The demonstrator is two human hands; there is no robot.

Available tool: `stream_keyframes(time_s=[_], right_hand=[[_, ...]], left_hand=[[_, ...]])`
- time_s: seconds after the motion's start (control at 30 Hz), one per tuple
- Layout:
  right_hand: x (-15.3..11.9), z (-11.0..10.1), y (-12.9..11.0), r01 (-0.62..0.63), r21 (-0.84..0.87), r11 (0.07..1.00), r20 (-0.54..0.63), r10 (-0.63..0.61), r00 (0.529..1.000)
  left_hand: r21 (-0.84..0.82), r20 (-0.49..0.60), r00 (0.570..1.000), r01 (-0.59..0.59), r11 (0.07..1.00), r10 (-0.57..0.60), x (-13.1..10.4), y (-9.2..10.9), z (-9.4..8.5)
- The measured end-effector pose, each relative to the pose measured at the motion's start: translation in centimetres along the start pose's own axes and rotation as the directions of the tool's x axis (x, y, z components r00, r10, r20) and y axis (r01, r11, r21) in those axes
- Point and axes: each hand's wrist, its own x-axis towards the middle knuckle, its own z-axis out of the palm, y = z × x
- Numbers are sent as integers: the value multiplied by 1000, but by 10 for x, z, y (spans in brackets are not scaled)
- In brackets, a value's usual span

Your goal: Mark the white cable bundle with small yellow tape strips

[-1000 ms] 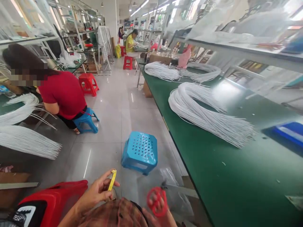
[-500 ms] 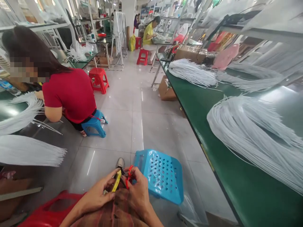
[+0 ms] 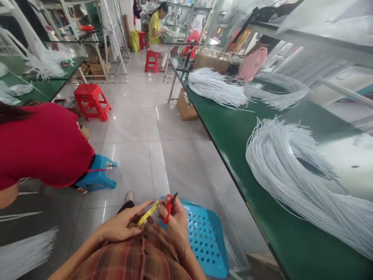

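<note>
Workshop aisle, tiled floor, green bench.
Left hand is pinching a yellow strip above the lap; right hand is gripping red scissors, beside a blue stool; white cords are lying on the bench.

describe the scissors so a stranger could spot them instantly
Start at the long green table on the right, then drop to the blue stool beside it. Just left of the stool, the right hand holds small red scissors, tips up. The left hand holds a yellow strip instead.
</note>
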Motion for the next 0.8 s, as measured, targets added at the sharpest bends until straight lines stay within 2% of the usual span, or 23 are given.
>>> stream_keyframes(time_s=[0.13, 0.2, 0.3, 0.37, 0.43, 0.5, 0.57, 0.63, 0.73, 0.8], right_hand=[[52, 11, -18, -14, 140, 990, -123, 31, 992], [76, 20, -32, 3, 225, 974, -179, 38, 983], [104, 38, -57, 54, 301, 952, -272, 32, 962], [119, 48, -73, 94, 298, 950, -348, 16, 938], [132, 55, -85, 135, 271, 953, -427, -7, 904], [145, 56, -96, 183, 244, 952, -509, -34, 860], [156, 51, -105, 220, 230, 948, -599, -41, 800], [166, 41, -113, 251, 233, 939, -669, -33, 742], [181, 18, -120, 304, 218, 927, -737, -48, 674], [192, -1, -123, 328, 183, 927, -770, -73, 634]], left_hand=[[72, 78, 996, 24, 997, -30, 50, 20, -68], [195, 74, 997, 13, 981, -28, 79, 33, -103], [432, 72, 997, -14, 902, -19, 122, 58, -149], [531, 156, 987, -112, 840, 34, 149, 75, -173], [536, 326, 940, -268, 800, 96, 176, 93, -190], [460, 502, 860, -352, 815, 88, 202, 111, -198], [391, 602, 798, -303, 869, 7, 229, 128, -199], [339, 659, 748, -197, 920, -83, 256, 144, -192], [313, 690, 696, -38, 949, -200, 296, 165, -172], [352, 671, 697, -3, 936, -251, 322, 175, -157]])
